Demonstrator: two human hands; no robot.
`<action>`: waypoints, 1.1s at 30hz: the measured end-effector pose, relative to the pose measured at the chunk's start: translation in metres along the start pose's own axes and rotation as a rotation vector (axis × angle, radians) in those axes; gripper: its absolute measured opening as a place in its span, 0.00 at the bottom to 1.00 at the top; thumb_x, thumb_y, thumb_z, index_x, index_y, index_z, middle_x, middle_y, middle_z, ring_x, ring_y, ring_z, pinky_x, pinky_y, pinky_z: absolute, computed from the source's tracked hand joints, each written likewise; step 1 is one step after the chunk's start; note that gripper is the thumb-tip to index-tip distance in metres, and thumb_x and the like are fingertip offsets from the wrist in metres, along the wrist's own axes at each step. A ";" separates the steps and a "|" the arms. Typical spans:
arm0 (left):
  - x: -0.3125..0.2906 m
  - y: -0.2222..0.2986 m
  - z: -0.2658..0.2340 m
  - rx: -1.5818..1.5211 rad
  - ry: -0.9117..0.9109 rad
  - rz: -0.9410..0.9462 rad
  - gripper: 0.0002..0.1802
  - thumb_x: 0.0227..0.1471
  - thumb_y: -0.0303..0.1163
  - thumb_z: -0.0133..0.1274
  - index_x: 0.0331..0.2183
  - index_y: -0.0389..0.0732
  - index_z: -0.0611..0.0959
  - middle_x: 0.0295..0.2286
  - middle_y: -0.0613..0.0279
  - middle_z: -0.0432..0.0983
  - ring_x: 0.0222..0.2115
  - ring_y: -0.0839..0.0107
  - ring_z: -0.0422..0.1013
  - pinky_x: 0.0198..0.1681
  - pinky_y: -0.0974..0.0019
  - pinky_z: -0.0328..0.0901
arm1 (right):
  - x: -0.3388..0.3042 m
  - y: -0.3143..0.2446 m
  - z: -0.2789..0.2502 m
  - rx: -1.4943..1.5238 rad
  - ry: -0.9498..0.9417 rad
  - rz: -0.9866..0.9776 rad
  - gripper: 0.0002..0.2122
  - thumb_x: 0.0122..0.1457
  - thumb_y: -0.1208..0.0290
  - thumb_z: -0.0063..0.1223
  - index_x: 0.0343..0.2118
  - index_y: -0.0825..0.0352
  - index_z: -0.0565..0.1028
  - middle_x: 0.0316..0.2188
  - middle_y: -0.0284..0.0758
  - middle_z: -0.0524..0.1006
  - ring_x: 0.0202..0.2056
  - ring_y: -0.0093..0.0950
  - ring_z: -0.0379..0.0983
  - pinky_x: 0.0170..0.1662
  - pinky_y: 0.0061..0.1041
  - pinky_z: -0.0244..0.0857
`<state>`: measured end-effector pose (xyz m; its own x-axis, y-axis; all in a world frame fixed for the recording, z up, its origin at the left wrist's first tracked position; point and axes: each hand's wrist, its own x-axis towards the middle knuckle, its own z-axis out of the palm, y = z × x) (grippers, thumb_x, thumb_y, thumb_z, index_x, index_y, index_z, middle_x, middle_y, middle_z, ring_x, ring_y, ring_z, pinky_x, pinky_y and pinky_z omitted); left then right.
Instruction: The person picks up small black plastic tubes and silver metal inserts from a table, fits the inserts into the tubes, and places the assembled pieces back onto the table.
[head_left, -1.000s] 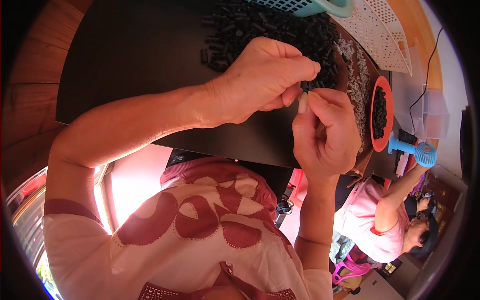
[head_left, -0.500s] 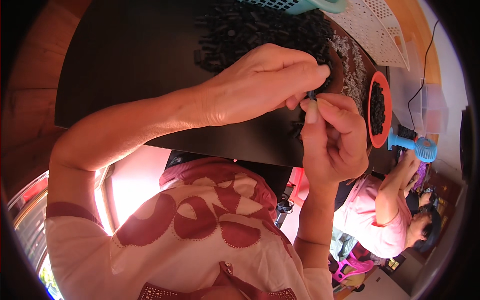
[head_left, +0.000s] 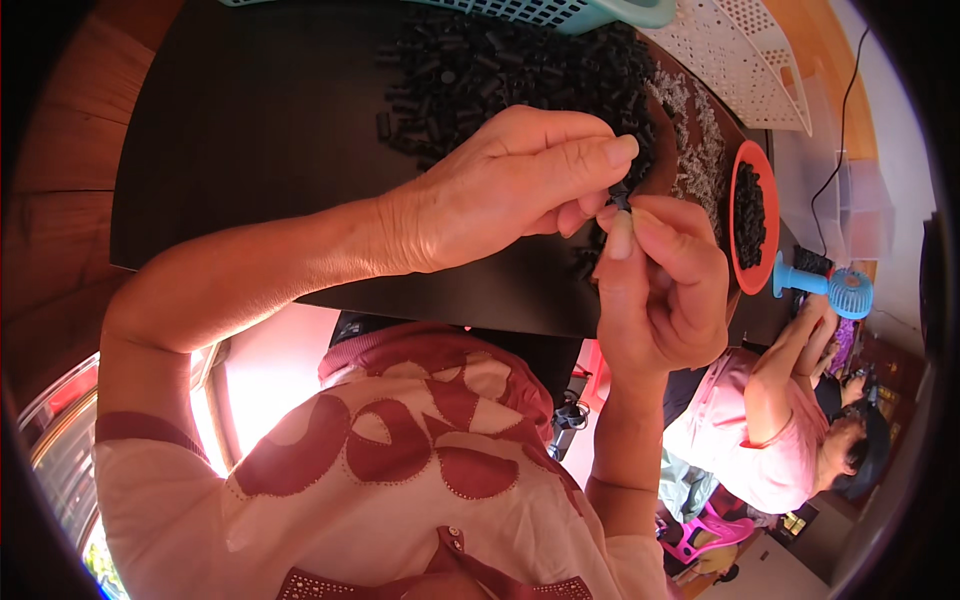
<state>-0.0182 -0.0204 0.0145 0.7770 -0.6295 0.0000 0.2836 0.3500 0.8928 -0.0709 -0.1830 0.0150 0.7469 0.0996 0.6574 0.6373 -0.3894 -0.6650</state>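
Observation:
Above the table edge my two hands meet, fingertips almost touching. A small black part [head_left: 620,196] shows between them, largely covered by fingers. My left hand [head_left: 535,172] is closed, thumb pressed over bent fingers at the part's far end. From the near side, my right hand [head_left: 672,285] pinches the same part between thumb and forefinger, its other fingers curled. Whether it is one part or two joined pieces I cannot make out. Beyond my left hand lies a heap of short black cylindrical pieces [head_left: 470,85]; a few more show just behind my fingertips.
Small clear or silvery bits [head_left: 700,140] are strewn right of the heap on the dark table [head_left: 230,150]. An orange-red bowl [head_left: 769,215] holds black pieces. Behind stand a teal basket [head_left: 590,14] and a white perforated basket [head_left: 740,55]. A blue fan [head_left: 850,293] and a person in pink [head_left: 770,430] are at right.
Both hands have shifted slightly left and a little nearer. My left thumb has drawn back from the heap; both hands stay closed around the small part.

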 end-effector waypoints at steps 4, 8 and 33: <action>0.000 -0.003 0.001 0.074 0.001 0.044 0.18 0.62 0.44 0.43 0.27 0.40 0.72 0.20 0.71 0.64 0.21 0.85 0.57 0.20 0.80 0.51 | 0.001 0.003 -0.001 -0.087 -0.039 -0.053 0.12 0.48 0.87 0.56 0.35 0.67 0.72 0.29 0.40 0.76 0.21 0.23 0.70 0.23 0.17 0.63; -0.001 -0.005 0.001 0.075 0.019 0.024 0.19 0.62 0.45 0.43 0.25 0.41 0.72 0.20 0.72 0.63 0.22 0.85 0.56 0.21 0.80 0.51 | 0.002 -0.001 -0.001 -0.281 -0.105 -0.133 0.15 0.45 0.87 0.57 0.36 0.67 0.72 0.29 0.41 0.75 0.22 0.30 0.71 0.22 0.21 0.65; 0.000 -0.005 0.004 -0.005 0.003 0.051 0.18 0.63 0.42 0.42 0.24 0.42 0.71 0.19 0.73 0.62 0.19 0.86 0.53 0.19 0.79 0.48 | 0.000 0.000 0.006 -0.148 0.036 -0.061 0.11 0.47 0.86 0.58 0.34 0.67 0.72 0.28 0.38 0.75 0.20 0.23 0.69 0.22 0.18 0.63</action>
<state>-0.0216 -0.0251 0.0118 0.7923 -0.6086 0.0440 0.2462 0.3848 0.8896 -0.0698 -0.1781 0.0126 0.6989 0.0949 0.7089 0.6439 -0.5149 -0.5659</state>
